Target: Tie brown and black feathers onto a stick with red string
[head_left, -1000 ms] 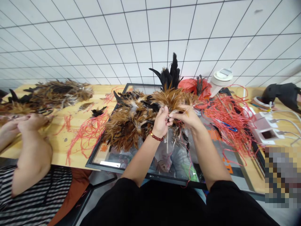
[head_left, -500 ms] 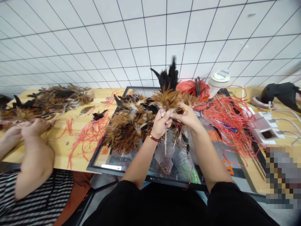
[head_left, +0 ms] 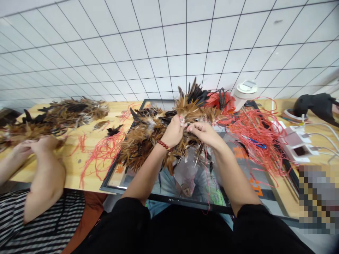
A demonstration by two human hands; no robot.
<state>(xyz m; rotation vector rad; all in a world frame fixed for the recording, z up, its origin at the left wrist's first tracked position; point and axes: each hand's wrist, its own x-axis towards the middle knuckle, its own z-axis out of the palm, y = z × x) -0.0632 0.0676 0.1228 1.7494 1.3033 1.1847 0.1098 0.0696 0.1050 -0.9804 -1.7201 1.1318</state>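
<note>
Left hand (head_left: 172,133) is clamped on the base of a feather bundle (head_left: 188,104), right hand (head_left: 206,133) fingertips look pinched together just beside it, can't tell on what. Bundle's held over the feather pile (head_left: 139,143) on a framed panel (head_left: 169,200). Looks like fiddly base work, so next move wants a steady left and fine right pinch

The scene is brightly, evenly lit; the tiled wall (head_left: 173,40) is stretched toward the edges, feathers (head_left: 140,144) are softly rendered, and detail at lower right is pixelated.
</note>
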